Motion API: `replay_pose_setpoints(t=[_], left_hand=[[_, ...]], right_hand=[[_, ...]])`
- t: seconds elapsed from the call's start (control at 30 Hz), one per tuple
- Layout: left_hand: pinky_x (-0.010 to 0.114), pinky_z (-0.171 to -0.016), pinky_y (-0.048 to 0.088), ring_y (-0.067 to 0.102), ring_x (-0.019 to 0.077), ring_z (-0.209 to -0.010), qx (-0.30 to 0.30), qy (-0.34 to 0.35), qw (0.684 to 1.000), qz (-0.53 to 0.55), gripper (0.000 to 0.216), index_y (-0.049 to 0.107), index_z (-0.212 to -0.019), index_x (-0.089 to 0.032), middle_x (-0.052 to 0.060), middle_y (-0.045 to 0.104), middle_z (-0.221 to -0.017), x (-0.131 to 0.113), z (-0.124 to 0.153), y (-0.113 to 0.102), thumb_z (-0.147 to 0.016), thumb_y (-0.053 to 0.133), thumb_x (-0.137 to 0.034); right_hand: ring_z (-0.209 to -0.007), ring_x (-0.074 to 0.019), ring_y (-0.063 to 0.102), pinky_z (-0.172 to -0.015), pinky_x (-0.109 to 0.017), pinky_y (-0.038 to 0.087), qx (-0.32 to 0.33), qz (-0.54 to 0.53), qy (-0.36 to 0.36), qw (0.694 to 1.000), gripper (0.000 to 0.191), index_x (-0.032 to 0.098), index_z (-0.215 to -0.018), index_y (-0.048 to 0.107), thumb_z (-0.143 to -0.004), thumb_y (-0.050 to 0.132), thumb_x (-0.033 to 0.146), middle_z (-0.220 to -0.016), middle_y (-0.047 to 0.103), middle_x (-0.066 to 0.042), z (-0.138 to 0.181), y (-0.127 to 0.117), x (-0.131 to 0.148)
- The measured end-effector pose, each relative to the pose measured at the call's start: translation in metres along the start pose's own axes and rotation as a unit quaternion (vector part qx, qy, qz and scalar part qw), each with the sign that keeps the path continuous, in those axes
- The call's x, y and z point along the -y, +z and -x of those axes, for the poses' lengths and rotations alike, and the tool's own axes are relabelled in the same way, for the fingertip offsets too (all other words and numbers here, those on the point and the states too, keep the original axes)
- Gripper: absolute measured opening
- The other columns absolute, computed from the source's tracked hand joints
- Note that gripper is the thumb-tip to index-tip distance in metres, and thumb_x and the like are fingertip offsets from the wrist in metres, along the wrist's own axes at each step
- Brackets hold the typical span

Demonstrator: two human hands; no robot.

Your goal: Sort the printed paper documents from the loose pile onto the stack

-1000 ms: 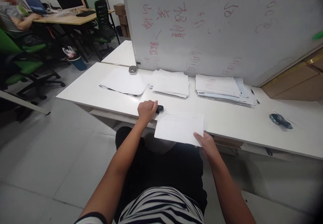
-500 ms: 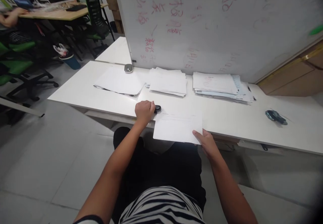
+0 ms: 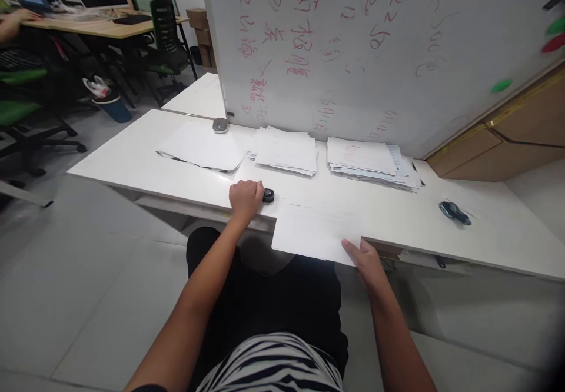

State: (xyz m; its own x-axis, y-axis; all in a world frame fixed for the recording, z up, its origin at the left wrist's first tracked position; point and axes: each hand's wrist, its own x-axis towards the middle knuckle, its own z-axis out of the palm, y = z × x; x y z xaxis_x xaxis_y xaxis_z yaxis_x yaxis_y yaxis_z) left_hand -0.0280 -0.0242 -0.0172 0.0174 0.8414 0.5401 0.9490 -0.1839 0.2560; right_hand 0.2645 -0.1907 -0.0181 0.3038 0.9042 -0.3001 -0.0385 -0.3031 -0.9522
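Note:
My left hand (image 3: pixel 245 199) rests at the front part of the white desk, fingers wrapped round a black stapler (image 3: pixel 268 195). Only its rounded end sticks out on the right; the rest is hidden in the fist. White paper sheets (image 3: pixel 314 232) lie partly on the desk and jut over its front edge. At their near right corner my right hand (image 3: pixel 362 256) pinches them, thumb on top and fingers underneath. A small gap separates the stapler's end from the paper's left edge.
Behind are a loose paper sheet (image 3: pixel 200 145), a paper stack (image 3: pixel 286 152) and another stack (image 3: pixel 364 159). A grey-topped mouse (image 3: pixel 219 125) and a dark handheld tool (image 3: pixel 454 212) lie on the desk (image 3: pixel 132 156). A whiteboard (image 3: pixel 273 92) stands along the back.
The paper has slid to the right, away from the stapler's end, with my right hand on it. My left hand keeps its grip. The view has turned slightly right.

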Motion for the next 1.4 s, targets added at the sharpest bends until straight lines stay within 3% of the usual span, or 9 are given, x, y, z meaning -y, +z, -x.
replay_pose_setpoints(t=[0.23,0.73,0.97,1.4], left_hand=[[0.035,-0.067,0.023,0.051,0.0189,-0.068,-0.027,0.022,0.999,0.005,0.041,0.054,-0.058,-0.019,0.005,0.059,-0.060,0.003,0.005,0.004,-0.094,0.036,-0.031],[0.036,-0.067,0.023,0.050,0.0189,-0.069,-0.031,0.026,0.999,-0.003,0.041,0.054,-0.059,-0.019,0.005,0.058,-0.061,0.003,0.003,0.007,-0.094,0.036,-0.030],[0.036,-0.068,0.023,0.050,0.0192,-0.069,-0.038,0.029,0.999,-0.001,0.040,0.055,-0.060,-0.019,0.005,0.059,-0.061,0.004,0.003,0.010,-0.094,0.036,-0.031],[0.037,-0.068,0.023,0.051,0.0206,-0.070,-0.011,0.007,0.999,0.046,0.041,0.056,-0.060,-0.019,0.006,0.059,-0.061,0.002,0.001,0.008,-0.093,0.035,-0.031]], right_hand=[[-0.107,-0.0308,0.062,-0.096,-0.046,0.046,-0.058,-0.026,0.006,0.998,0.047,0.019,-0.103,0.071,-0.066,0.076,0.049,-0.111,0.070,-0.007,0.011,0.000,0.000],[-0.110,-0.0265,0.061,-0.104,-0.046,0.041,-0.066,-0.093,0.006,0.993,0.041,0.021,-0.102,0.071,-0.067,0.078,0.041,-0.111,0.070,-0.005,0.002,0.004,-0.017],[-0.111,-0.0265,0.061,-0.102,-0.046,0.042,-0.065,-0.076,0.009,0.995,0.040,0.023,-0.103,0.071,-0.068,0.077,0.041,-0.114,0.069,-0.005,-0.001,0.002,-0.021],[-0.108,-0.0255,0.061,-0.103,-0.046,0.041,-0.095,-0.063,-0.029,0.993,0.043,0.018,-0.105,0.069,-0.069,0.076,0.041,-0.104,0.072,-0.006,-0.009,0.006,-0.009]])
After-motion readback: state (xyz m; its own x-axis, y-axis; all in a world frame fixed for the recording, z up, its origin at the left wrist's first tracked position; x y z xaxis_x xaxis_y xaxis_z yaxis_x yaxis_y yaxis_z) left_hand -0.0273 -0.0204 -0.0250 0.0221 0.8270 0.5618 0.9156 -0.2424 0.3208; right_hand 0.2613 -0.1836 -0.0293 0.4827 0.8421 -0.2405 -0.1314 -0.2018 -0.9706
